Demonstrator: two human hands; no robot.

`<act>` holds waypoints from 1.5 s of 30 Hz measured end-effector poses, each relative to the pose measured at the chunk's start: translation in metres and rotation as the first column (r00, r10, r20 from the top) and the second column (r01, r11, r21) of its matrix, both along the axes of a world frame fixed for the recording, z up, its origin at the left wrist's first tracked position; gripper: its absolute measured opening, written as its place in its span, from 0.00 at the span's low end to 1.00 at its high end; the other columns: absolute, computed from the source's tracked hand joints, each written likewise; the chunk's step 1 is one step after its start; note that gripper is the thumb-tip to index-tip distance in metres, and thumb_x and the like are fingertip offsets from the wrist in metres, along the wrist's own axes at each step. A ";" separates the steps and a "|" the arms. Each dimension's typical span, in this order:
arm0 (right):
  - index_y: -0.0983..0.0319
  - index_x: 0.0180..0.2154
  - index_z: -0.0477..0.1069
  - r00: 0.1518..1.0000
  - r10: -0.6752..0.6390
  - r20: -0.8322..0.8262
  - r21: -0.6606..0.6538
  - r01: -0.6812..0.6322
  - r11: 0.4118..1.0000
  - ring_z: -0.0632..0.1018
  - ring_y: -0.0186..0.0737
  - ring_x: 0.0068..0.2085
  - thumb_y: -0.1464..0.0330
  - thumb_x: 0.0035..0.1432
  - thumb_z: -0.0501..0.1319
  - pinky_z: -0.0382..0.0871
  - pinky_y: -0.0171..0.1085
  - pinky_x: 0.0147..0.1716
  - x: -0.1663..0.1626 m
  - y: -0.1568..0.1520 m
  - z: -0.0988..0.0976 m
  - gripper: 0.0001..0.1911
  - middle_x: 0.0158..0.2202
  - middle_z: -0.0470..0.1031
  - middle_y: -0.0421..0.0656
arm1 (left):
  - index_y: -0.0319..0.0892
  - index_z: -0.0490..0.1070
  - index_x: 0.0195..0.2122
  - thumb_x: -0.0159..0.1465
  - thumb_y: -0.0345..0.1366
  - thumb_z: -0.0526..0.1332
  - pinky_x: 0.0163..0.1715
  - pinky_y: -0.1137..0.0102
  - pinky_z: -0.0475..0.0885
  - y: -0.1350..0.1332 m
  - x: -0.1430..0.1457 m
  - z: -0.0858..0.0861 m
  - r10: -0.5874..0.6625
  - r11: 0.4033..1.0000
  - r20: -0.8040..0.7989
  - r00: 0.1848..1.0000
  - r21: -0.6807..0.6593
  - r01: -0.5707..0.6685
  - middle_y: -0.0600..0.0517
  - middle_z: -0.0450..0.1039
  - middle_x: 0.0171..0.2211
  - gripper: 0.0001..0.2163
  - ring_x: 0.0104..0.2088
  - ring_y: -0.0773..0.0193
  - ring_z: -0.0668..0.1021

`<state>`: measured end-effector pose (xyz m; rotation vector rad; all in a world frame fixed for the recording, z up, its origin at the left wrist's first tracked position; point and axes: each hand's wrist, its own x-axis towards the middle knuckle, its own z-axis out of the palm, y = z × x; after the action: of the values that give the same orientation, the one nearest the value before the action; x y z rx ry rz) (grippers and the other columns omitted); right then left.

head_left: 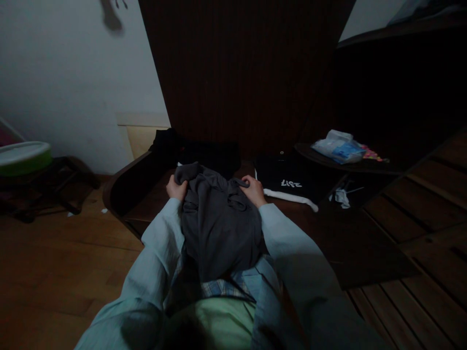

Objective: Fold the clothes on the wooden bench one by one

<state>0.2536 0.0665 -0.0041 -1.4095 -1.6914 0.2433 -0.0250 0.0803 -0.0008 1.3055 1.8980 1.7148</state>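
A dark grey garment (219, 223) hangs bunched between my two hands, its lower part draping toward my lap. My left hand (177, 188) pinches its upper left corner. On the other side, my right hand (254, 190) grips the upper right edge, where the cloth is gathered in folds. Which kind of garment it is, I cannot tell. Just right of my right hand lies a folded black garment (284, 175) with white figures on it and a white edge below. Dark folded cloth (211, 153) lies behind the grey one.
A dark wooden bench (142, 204) with a raised curved side bears the clothes. At right, a plastic bag (339, 147) rests on a small shelf (379, 167), with crumpled white stuff (342, 198) beneath. At left a green-sided round container (25, 158) sits on a dark stool (62, 184).
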 end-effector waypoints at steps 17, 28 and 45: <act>0.61 0.38 0.62 0.919 -0.231 -0.320 0.275 0.323 0.905 0.68 0.42 0.41 0.69 0.48 0.51 0.62 0.41 0.41 0.010 -0.011 0.007 0.12 0.37 0.67 0.46 | 0.35 0.63 0.47 0.45 0.28 0.57 0.48 0.50 0.61 -0.031 -0.066 0.013 0.356 0.919 -0.405 0.842 -0.010 -0.393 0.37 0.65 0.47 0.24 0.49 0.43 0.67; 0.57 0.40 0.69 0.965 0.130 0.227 0.063 -0.147 0.987 0.71 0.40 0.36 0.71 0.52 0.53 0.64 0.37 0.38 -0.013 -0.015 0.004 0.13 0.30 0.69 0.43 | 0.46 0.63 0.52 0.51 0.27 0.53 0.55 0.57 0.51 -0.024 -0.060 0.009 -0.148 0.987 -0.626 0.766 -0.040 0.158 0.45 0.68 0.50 0.25 0.54 0.55 0.66; 0.59 0.57 0.51 0.969 0.116 -0.217 0.101 -0.096 0.990 0.58 0.43 0.59 0.61 0.52 0.55 0.56 0.46 0.53 -0.010 0.008 -0.003 0.31 0.59 0.56 0.50 | 0.44 0.62 0.13 0.50 0.37 0.59 0.46 0.60 0.60 -0.016 -0.069 0.000 -0.155 0.988 -0.531 0.833 -0.097 0.122 0.49 0.67 0.18 0.11 0.34 0.53 0.73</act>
<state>0.2440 0.0749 -0.0075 -1.1805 -1.5741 0.3669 -0.0943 0.0645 -0.0006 2.0084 2.0376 1.2904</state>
